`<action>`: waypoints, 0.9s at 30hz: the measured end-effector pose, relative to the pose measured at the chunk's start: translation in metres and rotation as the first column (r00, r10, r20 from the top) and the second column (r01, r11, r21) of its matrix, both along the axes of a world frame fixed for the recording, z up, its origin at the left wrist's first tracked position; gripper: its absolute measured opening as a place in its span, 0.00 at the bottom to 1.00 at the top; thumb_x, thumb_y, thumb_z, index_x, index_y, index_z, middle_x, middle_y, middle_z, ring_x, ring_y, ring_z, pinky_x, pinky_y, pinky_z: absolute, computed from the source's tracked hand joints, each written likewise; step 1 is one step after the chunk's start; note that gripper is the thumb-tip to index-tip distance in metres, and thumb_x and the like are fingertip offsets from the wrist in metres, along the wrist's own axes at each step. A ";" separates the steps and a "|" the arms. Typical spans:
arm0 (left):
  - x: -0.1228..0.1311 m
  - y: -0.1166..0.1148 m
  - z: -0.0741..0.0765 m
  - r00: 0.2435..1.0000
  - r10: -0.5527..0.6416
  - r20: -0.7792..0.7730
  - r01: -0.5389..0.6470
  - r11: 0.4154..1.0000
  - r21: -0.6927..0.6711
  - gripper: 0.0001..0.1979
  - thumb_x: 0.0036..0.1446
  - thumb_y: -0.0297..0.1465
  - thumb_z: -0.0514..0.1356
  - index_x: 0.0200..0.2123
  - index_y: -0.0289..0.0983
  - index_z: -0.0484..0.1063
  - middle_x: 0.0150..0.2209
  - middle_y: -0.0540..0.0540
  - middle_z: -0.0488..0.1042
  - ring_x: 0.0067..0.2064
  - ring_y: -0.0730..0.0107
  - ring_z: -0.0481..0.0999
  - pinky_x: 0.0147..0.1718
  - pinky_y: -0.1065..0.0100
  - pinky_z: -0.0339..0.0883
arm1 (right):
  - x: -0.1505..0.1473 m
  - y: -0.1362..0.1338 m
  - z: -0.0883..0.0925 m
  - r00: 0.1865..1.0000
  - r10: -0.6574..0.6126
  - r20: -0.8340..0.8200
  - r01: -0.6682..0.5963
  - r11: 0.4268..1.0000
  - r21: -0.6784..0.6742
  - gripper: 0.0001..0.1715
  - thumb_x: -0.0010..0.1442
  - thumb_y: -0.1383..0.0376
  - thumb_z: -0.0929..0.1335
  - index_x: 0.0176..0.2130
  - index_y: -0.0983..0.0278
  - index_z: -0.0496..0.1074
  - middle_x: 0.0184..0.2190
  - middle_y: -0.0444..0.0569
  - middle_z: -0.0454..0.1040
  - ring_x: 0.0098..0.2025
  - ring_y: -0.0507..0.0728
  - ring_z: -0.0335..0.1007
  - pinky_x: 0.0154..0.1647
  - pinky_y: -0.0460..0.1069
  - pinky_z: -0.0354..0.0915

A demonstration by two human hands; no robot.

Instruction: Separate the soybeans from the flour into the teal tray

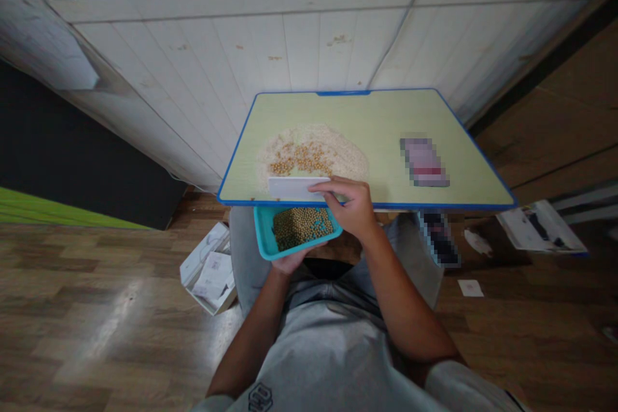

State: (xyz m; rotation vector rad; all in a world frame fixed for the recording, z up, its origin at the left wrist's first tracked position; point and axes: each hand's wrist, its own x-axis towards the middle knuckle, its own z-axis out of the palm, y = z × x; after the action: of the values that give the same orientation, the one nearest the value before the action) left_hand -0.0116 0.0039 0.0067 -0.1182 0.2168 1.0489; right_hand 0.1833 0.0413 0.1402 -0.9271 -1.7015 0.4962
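Note:
My right hand (353, 206) pinches a flat white card (291, 187) by its right end, its long edge along the near side of the table. Just beyond the card, yellow soybeans (305, 156) are scattered among a spread of pale, rice-like grains (348, 153). Below the table edge, my left hand (293, 260) supports a teal plastic container (264, 235) from underneath, its fingers mostly hidden. Many soybeans (303, 226) lie inside that container. Part of its right rim is behind my right hand.
The small table (386, 112) has a pale green top with a blue edge and stands against a white panelled wall (255, 51). A blurred-out pink item (425, 162) lies on its right side. An open white box (212, 273) sits on the wooden floor at left.

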 end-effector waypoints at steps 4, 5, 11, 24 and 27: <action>-0.002 0.000 -0.003 1.000 -0.015 0.009 0.015 1.000 0.011 0.36 0.73 0.51 0.47 0.79 0.49 0.48 0.79 0.41 0.49 0.79 0.32 0.40 0.64 0.13 0.36 | 0.001 -0.001 0.001 1.000 0.007 -0.007 -0.007 1.000 0.008 0.18 0.66 0.73 0.67 0.42 0.56 0.86 0.38 0.44 0.87 0.39 0.53 0.83 0.44 0.51 0.78; -0.002 0.000 -0.004 1.000 -0.015 0.010 0.015 1.000 0.014 0.36 0.73 0.51 0.47 0.79 0.49 0.48 0.79 0.41 0.48 0.79 0.32 0.40 0.64 0.14 0.36 | 0.001 -0.001 0.001 1.000 0.011 -0.008 -0.010 1.000 0.012 0.18 0.66 0.73 0.67 0.42 0.56 0.86 0.38 0.44 0.87 0.39 0.53 0.83 0.44 0.51 0.78; -0.002 0.000 -0.003 1.000 -0.014 -0.002 0.014 1.000 -0.006 0.36 0.73 0.51 0.46 0.79 0.47 0.48 0.79 0.39 0.48 0.79 0.32 0.40 0.65 0.14 0.35 | 0.001 -0.002 0.003 1.000 0.026 0.003 -0.026 0.999 0.024 0.18 0.66 0.73 0.67 0.42 0.57 0.86 0.38 0.45 0.87 0.38 0.53 0.83 0.43 0.50 0.78; 0.000 -0.001 -0.003 1.000 -0.002 -0.027 0.001 1.000 -0.026 0.35 0.74 0.50 0.46 0.79 0.48 0.47 0.79 0.41 0.48 0.79 0.33 0.41 0.66 0.15 0.38 | 0.001 -0.003 0.003 0.998 0.051 -0.020 -0.050 0.998 0.044 0.19 0.66 0.73 0.67 0.42 0.56 0.86 0.38 0.44 0.88 0.38 0.52 0.83 0.45 0.50 0.78; -0.001 -0.001 -0.003 0.999 0.003 -0.036 -0.004 1.000 -0.011 0.35 0.74 0.50 0.46 0.79 0.49 0.48 0.79 0.41 0.50 0.79 0.32 0.41 0.65 0.14 0.37 | 0.000 -0.002 0.003 0.998 0.055 -0.031 -0.053 0.997 0.046 0.18 0.66 0.72 0.67 0.41 0.56 0.86 0.38 0.44 0.87 0.38 0.52 0.83 0.45 0.51 0.78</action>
State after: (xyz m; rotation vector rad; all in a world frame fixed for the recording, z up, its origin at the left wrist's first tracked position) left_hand -0.0123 0.0029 0.0034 -0.1099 0.2557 1.0540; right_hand 0.1838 0.0389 0.1430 -0.8378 -1.7051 0.5040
